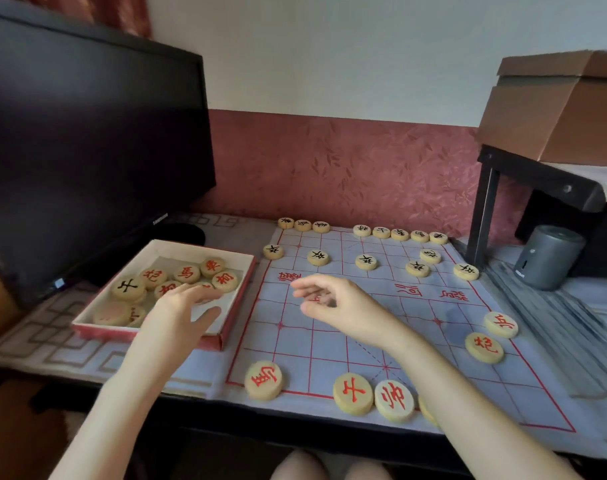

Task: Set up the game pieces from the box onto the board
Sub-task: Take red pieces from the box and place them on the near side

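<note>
A white cloth board [392, 327] with red grid lines lies on the desk. Round wooden pieces with black characters [366, 262] stand in rows along its far side. Red-character pieces [353, 393] sit along the near edge and at the right [484, 347]. Left of the board, a shallow red-and-white box [236, 306] holds several loose pieces [186, 274]. My left hand [181, 308] reaches into the box, fingers straight and touching the pieces. My right hand [333, 301] hovers over the board's middle left with loosely curled fingers, holding nothing I can see.
A black monitor [87, 140] stands behind the box at the left. A black shelf leg [482, 216], a grey cylinder [546, 258] and a cardboard box [565, 109] are at the right. The wall runs just behind the board.
</note>
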A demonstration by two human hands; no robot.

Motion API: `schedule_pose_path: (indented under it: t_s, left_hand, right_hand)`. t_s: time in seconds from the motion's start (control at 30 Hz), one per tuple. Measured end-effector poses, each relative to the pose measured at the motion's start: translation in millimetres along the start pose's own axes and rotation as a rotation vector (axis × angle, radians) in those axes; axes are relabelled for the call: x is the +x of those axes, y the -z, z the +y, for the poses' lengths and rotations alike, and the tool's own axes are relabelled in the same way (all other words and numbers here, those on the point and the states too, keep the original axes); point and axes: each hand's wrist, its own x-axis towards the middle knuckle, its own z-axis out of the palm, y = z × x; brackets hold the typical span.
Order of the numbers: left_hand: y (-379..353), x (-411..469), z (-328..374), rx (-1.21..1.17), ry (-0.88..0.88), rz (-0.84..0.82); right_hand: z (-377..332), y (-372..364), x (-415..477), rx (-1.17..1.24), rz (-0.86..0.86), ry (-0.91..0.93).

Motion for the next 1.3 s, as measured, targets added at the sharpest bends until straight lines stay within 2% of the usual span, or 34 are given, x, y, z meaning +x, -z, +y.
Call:
schedule_pose_path:
  t_s: [0.23,0.43,0.63,0.9,1.07,1.3]
  left_hand:
    - [3,27,-45,0.059,0.076,-0.009]
    - [-9,55,-47,0.106,0.002,-0.065]
    - [-19,68,-52,0.254,0.044,-0.154]
    - [-15,64,-52,0.256,0.059,-0.138]
    - [-5,55,-40,0.068,0.026,0.002]
    - [-12,30,3,-0.099,-0.062,0.07]
  right_hand:
    - [-16,-46,74,-0.155,-0.039,0.003]
    - [-24,-78,119,-0.378,-0.101,-0.066]
    - [-20,-101,142,-0.501,-0.084,-0.065]
    - [-9,-107,152,-0.421,0.015,-0.024]
    - [-19,-88,134,-0.165,0.139,0.016]
    - [-12,-33,69,-0.071,0.158,0.022]
